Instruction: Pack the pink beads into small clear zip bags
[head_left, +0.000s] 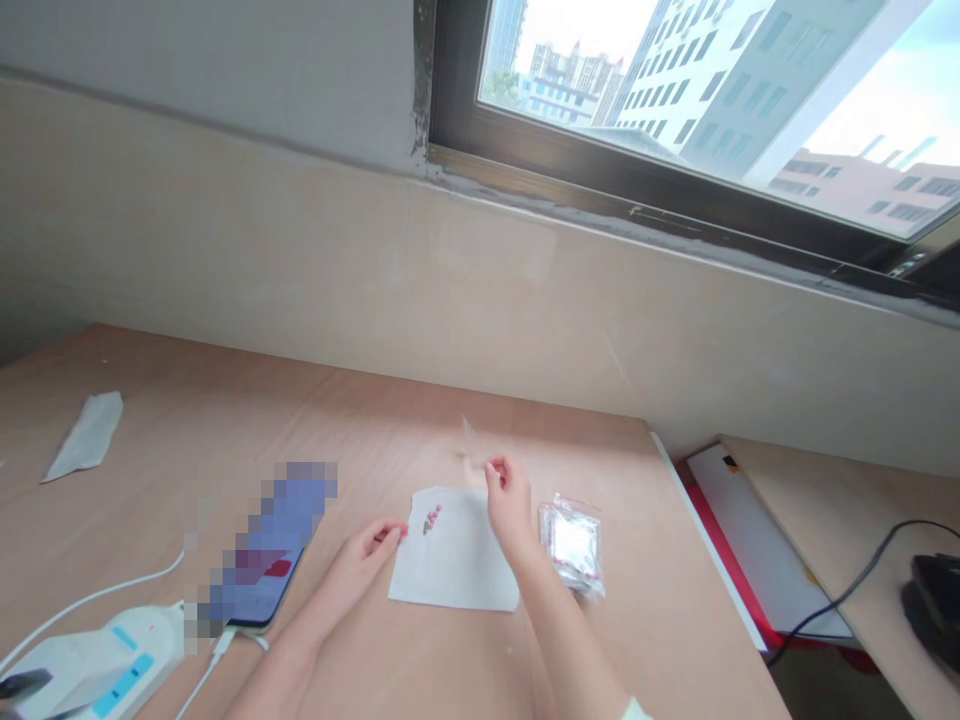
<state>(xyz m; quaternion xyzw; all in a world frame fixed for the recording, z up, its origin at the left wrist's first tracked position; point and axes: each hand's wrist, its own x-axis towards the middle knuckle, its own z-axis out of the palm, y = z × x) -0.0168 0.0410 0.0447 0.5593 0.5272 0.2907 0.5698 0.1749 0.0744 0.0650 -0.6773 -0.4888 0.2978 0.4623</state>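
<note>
A small clear plastic piece (469, 447), thin and hard to make out against the light, sticks up from the right hand (510, 500), just above the top edge of a white paper sheet (457, 560). That hand's grip is closed, with thumb and forefinger pinched together on the plastic. The left hand (367, 555) sits at the sheet's left edge with its fingers curled; its grip looks half closed, though I cannot tell whether it clamps the paper. On the sheet lies a short cluster of tiny red-and-grey items (430, 518) (too small to name). Just right of the sheet, a clear zip bag of packets (571, 545) rests on the wooden desk (187, 420). Left of the hands lie a phone (262, 585), mostly blurred out, a white power strip (97, 660) and a folded white paper (86, 437). Past the desk's right edge are a white board with a red border (757, 550) and a black cable (847, 590), while a window (675, 100) above shows tower blocks.
</note>
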